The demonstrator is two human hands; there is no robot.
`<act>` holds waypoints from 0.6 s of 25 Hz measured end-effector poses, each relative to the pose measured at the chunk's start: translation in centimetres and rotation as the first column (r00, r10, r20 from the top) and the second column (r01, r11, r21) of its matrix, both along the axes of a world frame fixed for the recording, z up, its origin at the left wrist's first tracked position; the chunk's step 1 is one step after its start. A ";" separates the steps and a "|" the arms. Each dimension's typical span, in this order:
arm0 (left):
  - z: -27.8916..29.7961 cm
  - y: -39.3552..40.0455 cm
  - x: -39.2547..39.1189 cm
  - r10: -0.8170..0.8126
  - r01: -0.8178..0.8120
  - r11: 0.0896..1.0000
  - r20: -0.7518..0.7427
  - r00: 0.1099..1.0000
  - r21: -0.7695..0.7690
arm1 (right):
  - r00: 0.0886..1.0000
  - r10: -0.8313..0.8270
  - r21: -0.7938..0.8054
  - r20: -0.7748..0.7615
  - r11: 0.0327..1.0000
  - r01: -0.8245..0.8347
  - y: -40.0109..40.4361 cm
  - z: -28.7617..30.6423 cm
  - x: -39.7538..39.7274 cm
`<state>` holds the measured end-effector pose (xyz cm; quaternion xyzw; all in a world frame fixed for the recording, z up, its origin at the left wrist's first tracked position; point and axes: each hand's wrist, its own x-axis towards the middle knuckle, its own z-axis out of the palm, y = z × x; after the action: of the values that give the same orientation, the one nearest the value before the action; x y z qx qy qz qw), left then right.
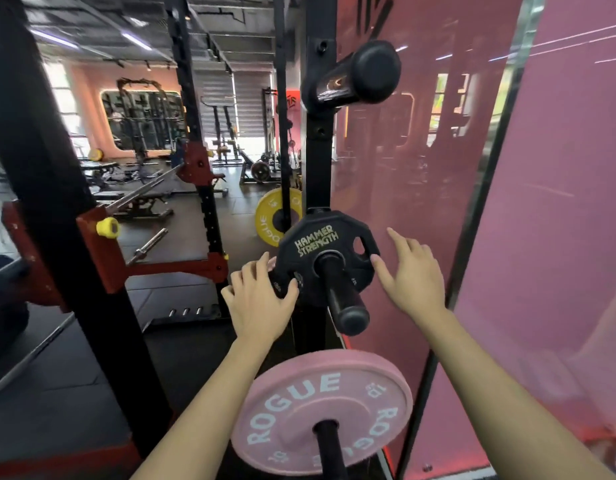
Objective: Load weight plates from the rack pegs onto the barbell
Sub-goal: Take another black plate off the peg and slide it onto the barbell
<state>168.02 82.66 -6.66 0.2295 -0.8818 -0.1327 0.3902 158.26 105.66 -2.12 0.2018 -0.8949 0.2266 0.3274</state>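
Note:
A small black Hammer Strength plate [325, 252] hangs on a black rack peg [344, 296] at mid height. My left hand [260, 299] grips the plate's lower left edge, fingers curled over its rim. My right hand [412, 277] hovers beside the plate's right edge with fingers spread, its thumb close to the rim. Below, a pink Rogue plate [320, 410] sits on a lower peg [329, 445]. An upper peg [358, 76] carries nothing. The barbell [150, 242] lies in the rack at left, its sleeve end bare.
The black rack upright [318, 161] holds the pegs. A pink glass wall [473, 202] stands close on the right. A red and black rack post with a yellow knob [107, 227] is at left. A yellow Rogue plate [272, 216] sits behind.

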 end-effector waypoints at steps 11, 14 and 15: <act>0.6 -0.2 -3.5 0.072 -0.071 0.997 0.026 0.997 -0.025 | 0.986 0.148 -0.036 -0.074 0.988 -0.151 -3.3 0.4 -4.8; 0.5 0.4 -2.4 0.043 -0.043 0.999 0.014 0.999 0.002 | 0.989 0.139 -0.055 -0.049 0.988 -0.142 -2.7 0.7 -3.0; 0.5 0.6 -1.9 0.031 -0.031 1.000 0.009 0.999 0.002 | 0.990 0.136 -0.062 -0.047 0.988 -0.139 -2.3 0.7 -2.3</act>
<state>166.16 83.30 -6.14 0.2444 -0.8797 -0.1266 0.3878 156.00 103.38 -1.41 0.2571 -0.8638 0.2733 0.3361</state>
